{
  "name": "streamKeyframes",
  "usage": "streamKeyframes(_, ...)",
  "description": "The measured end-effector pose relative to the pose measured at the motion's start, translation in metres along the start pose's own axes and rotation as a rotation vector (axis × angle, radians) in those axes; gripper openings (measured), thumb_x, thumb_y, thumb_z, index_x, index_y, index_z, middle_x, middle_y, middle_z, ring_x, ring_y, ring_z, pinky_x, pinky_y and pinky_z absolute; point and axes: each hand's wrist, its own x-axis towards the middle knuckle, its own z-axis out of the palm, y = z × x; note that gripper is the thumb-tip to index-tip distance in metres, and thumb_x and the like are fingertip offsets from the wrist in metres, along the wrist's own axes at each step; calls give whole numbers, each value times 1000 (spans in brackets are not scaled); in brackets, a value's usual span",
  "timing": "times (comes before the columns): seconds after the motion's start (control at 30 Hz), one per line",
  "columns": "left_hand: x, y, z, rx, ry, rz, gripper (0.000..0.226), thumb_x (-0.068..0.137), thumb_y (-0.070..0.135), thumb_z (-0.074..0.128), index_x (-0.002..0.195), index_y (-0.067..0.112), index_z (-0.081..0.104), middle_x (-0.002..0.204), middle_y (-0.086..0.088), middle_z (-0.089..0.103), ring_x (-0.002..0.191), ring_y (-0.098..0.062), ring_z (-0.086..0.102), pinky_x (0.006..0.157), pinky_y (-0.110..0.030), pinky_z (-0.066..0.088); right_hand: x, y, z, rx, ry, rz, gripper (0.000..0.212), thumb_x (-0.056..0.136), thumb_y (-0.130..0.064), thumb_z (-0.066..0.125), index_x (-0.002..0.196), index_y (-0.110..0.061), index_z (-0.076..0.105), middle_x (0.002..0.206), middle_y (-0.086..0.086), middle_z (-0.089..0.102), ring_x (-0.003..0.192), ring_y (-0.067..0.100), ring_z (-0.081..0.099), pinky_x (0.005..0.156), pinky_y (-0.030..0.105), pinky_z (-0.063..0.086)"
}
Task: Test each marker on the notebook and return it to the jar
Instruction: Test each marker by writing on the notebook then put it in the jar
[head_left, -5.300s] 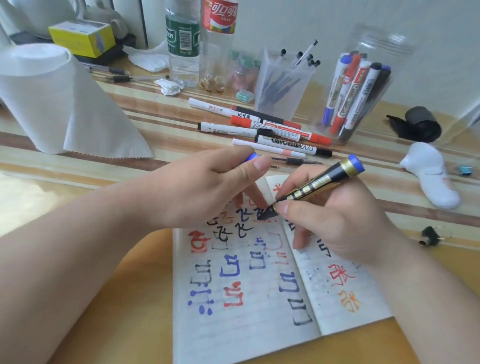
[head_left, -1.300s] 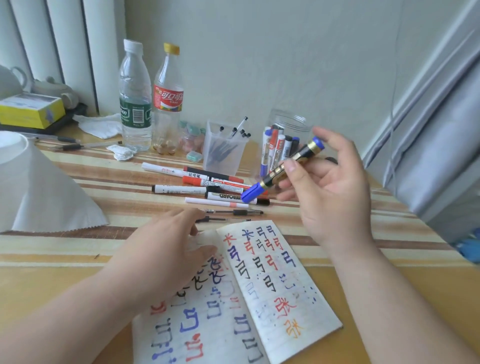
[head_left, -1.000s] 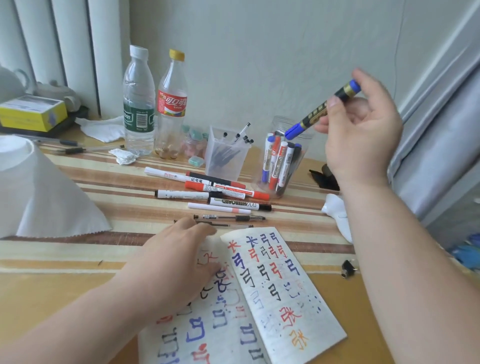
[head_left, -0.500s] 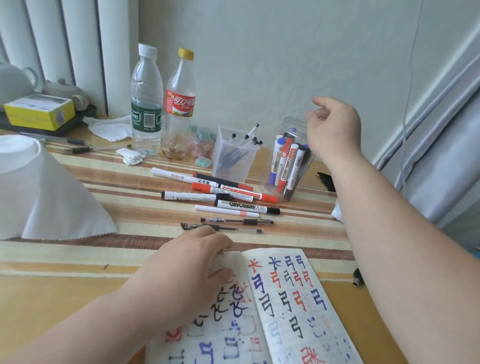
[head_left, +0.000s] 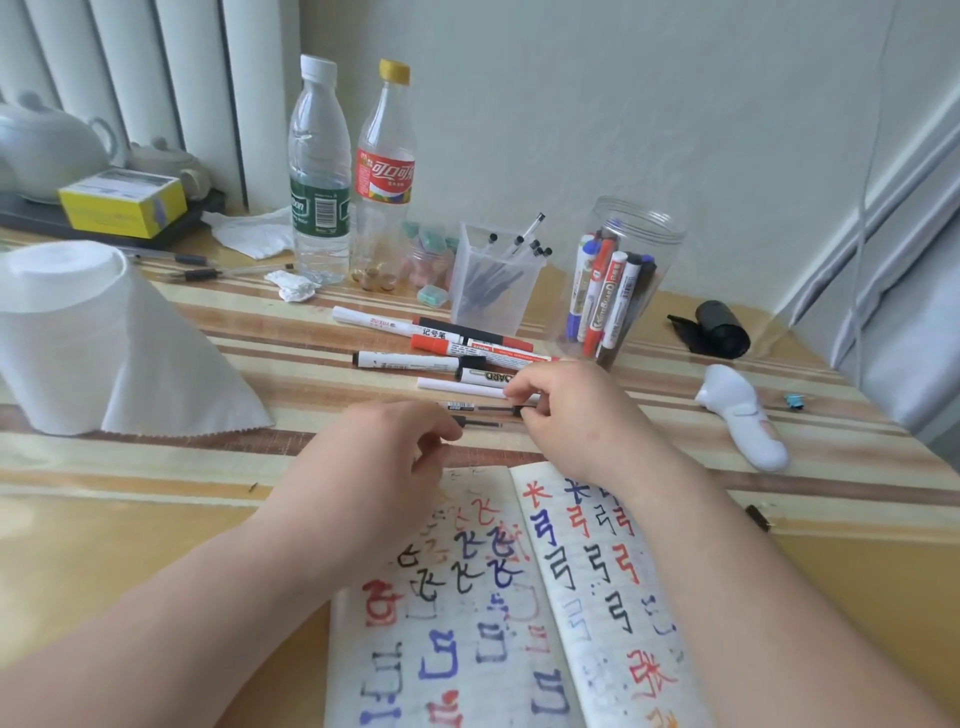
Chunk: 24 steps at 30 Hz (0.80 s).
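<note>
Head view. Leans over a striped surface (head_left: 130, 519), both forearms in from 6 o'clock. Pinches the dark end of a thin pen (head_left: 483, 408) between thumb and forefinger of the right hand (head_left: 566, 415), at 12 o'clock of the notebook (head_left: 587, 623); cannot tell whether the pen lies flat on the surface or sits barely off it. Holds the left hand (head_left: 384, 467) at 9 o'clock of the right, close by, fingers curled, fingertips at the left end of a second pen (head_left: 485, 425) lying just beside the first; cannot tell whether gripping or merely touching. Covers the notebook's top left corner with that hand.

Open notebook at 6 o'clock, both pages crowded with red, blue and black marks. Clear jar (head_left: 660, 228) upright at 1 o'clock of the hands, well apart from them, markers (head_left: 605, 296) leaning inside with blue, red and dark ends down. At 12 o'clock of the hands, loose markers (head_left: 441, 343) flat in a rough row, the nearest partly under the right fingers. Square cup (head_left: 493, 291) of pens just at 9 o'clock of the jar. Two bottles (head_left: 318, 171) at 11 o'clock, near the wall. Paper roll (head_left: 78, 332) at 9 o'clock, a sheet hanging down its front. Yellow box (head_left: 122, 202) and teapot (head_left: 41, 140) at 10 o'clock on the far edge. White device (head_left: 743, 415) at 3 o'clock, black roll (head_left: 719, 327) at 2 o'clock.
</note>
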Motion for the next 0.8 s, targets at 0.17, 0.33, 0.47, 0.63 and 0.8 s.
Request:
streamKeyframes(0.17, 2, -6, -3, -88, 72, -49, 14, 96, 25, 65, 101, 35, 73, 76, 29, 60, 76, 7, 61, 58, -6, 41, -2, 2, 4, 18, 6, -75, 28, 91, -15, 67, 110, -35, 73, 85, -27, 50, 77, -2, 48, 72, 20, 41)
streamKeyframes(0.33, 1, -7, -4, -185, 118, -85, 10, 95, 26, 65, 95, 32, 73, 78, 22, 68, 78, 1, 63, 68, -26, 55, -8, -5, 5, 78, 28, -251, 20, 86, -14, 69, 101, -26, 75, 95, -16, 63, 90, 5, 52, 82, 29, 49)
streamKeyframes(0.47, 3, -6, -5, -196, 117, -89, 9, 94, 27, 65, 92, 30, 73, 76, 17, 69, 72, -3, 64, 66, -27, 55, -8, -12, 10, 47, -25, -209, 21, 85, -13, 66, 99, -25, 76, 97, -11, 69, 93, 14, 62, 86, 37, 54)
streamKeyframes(0.63, 1, -3, -8, -124, 59, -75, 11, 94, 35, 67, 103, 32, 71, 89, 20, 67, 82, 2, 61, 66, -18, 50, -8, -14, 8, 9, -31, -226, 25, 80, -12, 65, 97, -30, 68, 90, -14, 66, 92, 14, 59, 84, 38, 54)
streamKeyframes(0.8, 1, 0, -13, -113, -18, -30, 47, 93, 49, 67, 136, 34, 57, 115, 17, 56, 86, 0, 63, 69, -21, 55, -18, -15, -4, 172, 55, -320, 16, 77, -13, 74, 86, -25, 69, 81, -15, 65, 78, 6, 61, 76, 31, 53)
